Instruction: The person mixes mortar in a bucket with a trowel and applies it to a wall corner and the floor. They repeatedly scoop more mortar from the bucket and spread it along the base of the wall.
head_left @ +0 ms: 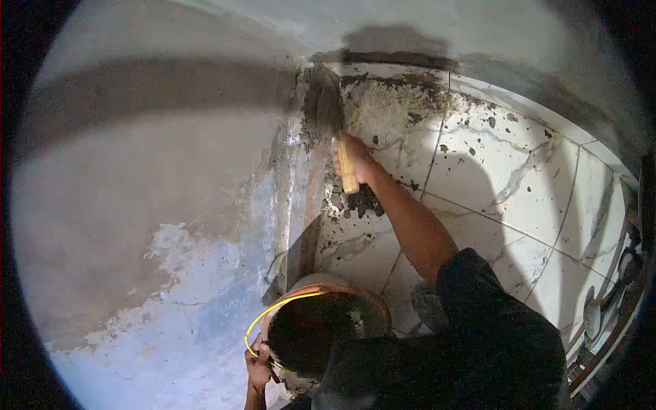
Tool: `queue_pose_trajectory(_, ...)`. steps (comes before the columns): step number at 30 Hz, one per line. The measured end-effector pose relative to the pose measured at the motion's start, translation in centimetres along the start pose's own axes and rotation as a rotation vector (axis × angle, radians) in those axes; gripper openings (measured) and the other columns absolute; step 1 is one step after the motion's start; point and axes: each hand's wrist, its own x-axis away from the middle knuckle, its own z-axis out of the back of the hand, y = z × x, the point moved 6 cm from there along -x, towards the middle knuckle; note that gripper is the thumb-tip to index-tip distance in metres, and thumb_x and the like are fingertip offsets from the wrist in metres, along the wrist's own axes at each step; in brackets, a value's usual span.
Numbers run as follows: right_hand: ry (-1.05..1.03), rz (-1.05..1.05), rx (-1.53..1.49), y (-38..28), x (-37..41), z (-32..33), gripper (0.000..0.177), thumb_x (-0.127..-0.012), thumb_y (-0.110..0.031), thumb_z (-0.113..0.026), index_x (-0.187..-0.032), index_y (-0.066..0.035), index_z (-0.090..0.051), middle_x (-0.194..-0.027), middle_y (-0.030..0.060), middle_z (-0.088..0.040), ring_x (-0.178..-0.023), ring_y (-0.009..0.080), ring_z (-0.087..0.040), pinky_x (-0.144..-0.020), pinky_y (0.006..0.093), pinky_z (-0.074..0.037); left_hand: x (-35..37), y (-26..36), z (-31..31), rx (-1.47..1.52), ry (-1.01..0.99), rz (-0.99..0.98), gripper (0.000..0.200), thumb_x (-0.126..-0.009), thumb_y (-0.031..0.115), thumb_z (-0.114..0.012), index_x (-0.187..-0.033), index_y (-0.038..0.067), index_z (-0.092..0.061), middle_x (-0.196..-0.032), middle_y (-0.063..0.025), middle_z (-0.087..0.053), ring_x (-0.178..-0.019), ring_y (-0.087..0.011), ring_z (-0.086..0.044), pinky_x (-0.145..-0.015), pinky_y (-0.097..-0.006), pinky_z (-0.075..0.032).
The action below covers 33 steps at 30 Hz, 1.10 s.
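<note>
right hand (359,158) forward, left hand (259,367) low

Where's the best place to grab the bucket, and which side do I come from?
Probably by the yellow handle of the bucket, coming from the left. The handle curves out past the rim on that side, so it looks easy to curl fingers around. The left hand is on that side too, by the handle's lower end.
</note>
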Motion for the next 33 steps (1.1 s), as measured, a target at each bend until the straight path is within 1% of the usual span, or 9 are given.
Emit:
queue_pose_trajectory(3,0.038,0.018,0.005,-0.4,1.6,-0.5,0.040,-0.085,-0.053,-0.045,-0.080,-0.013,-0.050,-0.061,0.0027,-0.049,-0.050,0.0180,-0.049,-0.046,0.0348,-0.044,-0.1,0.3,-0.1,0.018,0.032,-0.036,0.044,-0.088,0.036,-0.055,-0.115,0.001,-0.056,-0.070,0.0074,-0.050,-0.059,-0.0029,-0.040,-0.051,-0.0200,-0.030)
queue_pose_trajectory(6,-0.003,0.042,-0.002,-1.2,0.3,-1.2,0.041,-0.085,-0.053,-0.046,-0.081,-0.013,-0.051,-0.062,0.0029,-0.049,-0.050,0.0183,-0.049,-0.046,0.0358,-0.043,0.6,1.0,0.1,-0.063,0.061,0.082,0.045,-0.088,0.037,-0.055,-0.114,0.000,-0.056,-0.072,0.0074,-0.051,-0.060,-0.0028,-0.041,-0.052,-0.0202,-0.031)
queue_pose_trajectory(11,0.040,0.081,0.031,-2.0,-1.4,-0.6,0.041,-0.085,-0.053,-0.045,-0.082,-0.013,-0.052,-0.062,0.0025,-0.049,-0.050,0.0186,-0.049,-0.047,0.0380,-0.043,-0.3,1.2,-0.3,-0.013,0.047,-0.026,0.048,-0.088,0.038,-0.055,-0.118,0.000,-0.054,-0.077,0.0061,-0.056,-0.060,-0.0021,-0.042,-0.050,-0.0202,-0.031)
queue_pose_trajectory(13,-0.002,-0.009,-0.094,-0.9,-1.0,-0.5,0.040,-0.086,-0.052,-0.044,-0.081,-0.013,-0.052,-0.061,0.0018,-0.048,-0.049,0.0181,-0.048,-0.046,0.0376,-0.042,-0.1,1.9,-1.0,-0.008,-0.024,0.042,0.053,-0.090,0.041,-0.049,-0.122,-0.002,-0.049,-0.107,-0.0047,-0.060,-0.092,-0.0120,-0.054,-0.079,-0.0269,-0.042)
queue_pose_trajectory(20,-0.145,-0.060,-0.465,-0.6,-0.1,-4.3,0.042,-0.088,-0.051,-0.041,-0.076,-0.012,-0.050,-0.059,-0.0008,-0.046,-0.046,0.0120,-0.043,-0.044,0.0286,-0.038,-0.5,1.4,-0.7,0.065,0.010,-0.043,0.050,-0.089,0.034,-0.055,-0.121,-0.003,-0.050,-0.100,-0.0021,-0.060,-0.085,-0.0092,-0.051,-0.074,-0.0243,-0.040)
queue_pose_trajectory(26,-0.204,-0.042,-0.396,-1.4,3.7,-10.1,0.040,-0.090,-0.048,-0.038,-0.076,-0.012,-0.050,-0.057,-0.0024,-0.045,-0.045,0.0127,-0.042,-0.044,0.0293,-0.038,-0.9,3.3,-2.1,0.104,-0.018,-0.036,0.048,-0.091,0.033,-0.052,-0.121,-0.004,-0.049,-0.109,-0.0054,-0.059,-0.093,-0.0120,-0.052,-0.081,-0.0261,-0.040)
queue_pose_trajectory(27,-0.268,-0.031,-0.343,-1.7,5.1,-10.2,0.040,-0.091,-0.047,-0.037,-0.076,-0.013,-0.051,-0.057,-0.0020,-0.045,-0.046,0.0131,-0.043,-0.044,0.0304,-0.039,0.0,1.4,-0.7,0.090,0.057,0.139,0.053,-0.090,0.035,-0.052,-0.122,-0.007,-0.047,-0.112,-0.0075,-0.058,-0.098,-0.0146,-0.052,-0.085,-0.0279,-0.040)
queue_pose_trajectory(30,0.029,0.042,-0.181,-1.2,5.7,-6.9,0.041,-0.090,-0.049,-0.037,-0.076,-0.014,-0.052,-0.057,-0.0020,-0.045,-0.046,0.0130,-0.042,-0.044,0.0310,-0.039,-0.9,4.2,-2.7,0.128,-0.065,-0.017,0.056,-0.089,0.037,-0.052,-0.122,-0.008,-0.046,-0.114,-0.0091,-0.057,-0.101,-0.0165,-0.052,-0.088,-0.0294,-0.039)
queue_pose_trajectory(33,-0.095,-0.037,-0.458,-0.8,3.3,-2.5,0.039,-0.090,-0.047,-0.038,-0.080,-0.012,-0.052,-0.059,-0.0008,-0.046,-0.045,0.0127,-0.043,-0.042,0.0303,-0.039,-0.9,4.2,-2.5,0.094,-0.056,-0.014,0.057,-0.089,0.038,-0.053,-0.123,-0.007,-0.046,-0.115,-0.0090,-0.057,-0.102,-0.0165,-0.052,-0.088,-0.0291,-0.039)
